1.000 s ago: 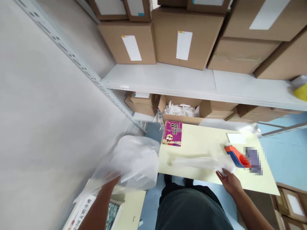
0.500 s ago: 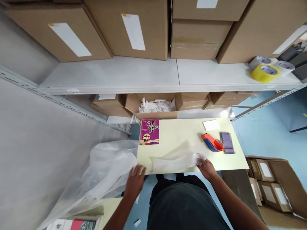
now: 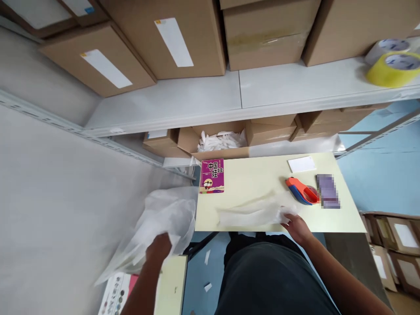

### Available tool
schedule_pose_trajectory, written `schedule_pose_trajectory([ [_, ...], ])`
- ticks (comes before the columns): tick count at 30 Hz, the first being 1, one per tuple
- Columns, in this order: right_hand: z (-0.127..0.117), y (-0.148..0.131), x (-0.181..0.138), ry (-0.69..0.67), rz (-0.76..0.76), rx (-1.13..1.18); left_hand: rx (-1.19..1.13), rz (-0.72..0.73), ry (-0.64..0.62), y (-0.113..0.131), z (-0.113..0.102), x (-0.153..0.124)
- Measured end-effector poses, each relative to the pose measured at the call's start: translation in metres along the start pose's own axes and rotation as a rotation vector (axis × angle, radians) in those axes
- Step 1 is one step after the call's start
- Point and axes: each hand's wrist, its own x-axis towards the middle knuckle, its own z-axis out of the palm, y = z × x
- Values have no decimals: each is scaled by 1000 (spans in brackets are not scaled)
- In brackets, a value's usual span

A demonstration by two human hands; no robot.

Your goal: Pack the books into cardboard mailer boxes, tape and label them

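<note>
My right hand (image 3: 295,226) is closed on the bunched right end of a thin translucent wrapping sheet (image 3: 252,214), which lies crumpled along the table's front edge. To the left, my left hand (image 3: 159,247) is curled against a heap of thin translucent wrapping sheets (image 3: 170,210); its fingers are partly hidden and seem closed on the material. A purple book (image 3: 212,176) lies flat at the table's left back corner. Right of the held sheet rests an orange and blue tape dispenser (image 3: 302,191), touching or very near a blurred purple object (image 3: 328,191).
A white card (image 3: 302,164) lies at the back of the pale table (image 3: 249,175). Shelving above bears cardboard boxes (image 3: 164,39) and tape rolls (image 3: 395,68). An open box (image 3: 219,153) of white pieces sits behind the table. At lower left is a side table (image 3: 172,284) with printed packages (image 3: 114,293).
My left hand has moved left and down, from the table's front left corner into the sheet heap. My right hand keeps its hold on the sheet. The camera view has shifted.
</note>
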Motion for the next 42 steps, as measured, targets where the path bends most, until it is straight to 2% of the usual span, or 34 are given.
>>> schedule_pose_trajectory([
  [3,-6,-2,4,25,20,-35,-38,68,-23,42,1,-21],
  [5,-8,-2,4,-7,35,-80,-102,180,2,82,5,-38],
  [6,-9,-2,4,-39,50,-103,-157,270,41,106,7,-45],
  [8,-7,-1,1,-116,82,-146,-322,561,225,160,10,-54],
  [11,-1,2,-5,-192,107,-207,-279,796,353,234,18,-51],
  [14,4,5,-9,-232,95,-218,-172,867,341,276,25,-37],
  [17,1,3,-9,-245,41,-175,-125,815,326,281,25,-25],
  [23,-17,-11,-6,-268,39,-117,-124,778,436,253,9,-21],
  [25,-22,-13,-4,-247,43,-73,-95,809,433,248,13,-23],
  [27,-24,-12,0,-157,-3,-124,-66,840,388,248,24,-26],
  [29,-23,-11,3,-1,-145,-270,-82,831,327,248,38,-29],
  [31,-19,-11,3,129,-404,-452,-195,791,283,250,51,-31],
  [32,-15,-12,1,137,-554,-544,-291,763,271,250,55,-32],
  [33,-11,-12,-1,94,-693,-637,-389,737,265,252,57,-32],
  [35,-2,-12,-4,-111,-872,-839,-578,684,266,255,56,-32],
  [38,8,-4,-2,-413,-897,-1194,-787,581,281,263,46,-27],
  [40,9,5,4,-446,-872,-1431,-917,509,270,268,36,-19],
  [42,6,12,9,-410,-863,-1580,-1014,459,236,271,24,-10],
])
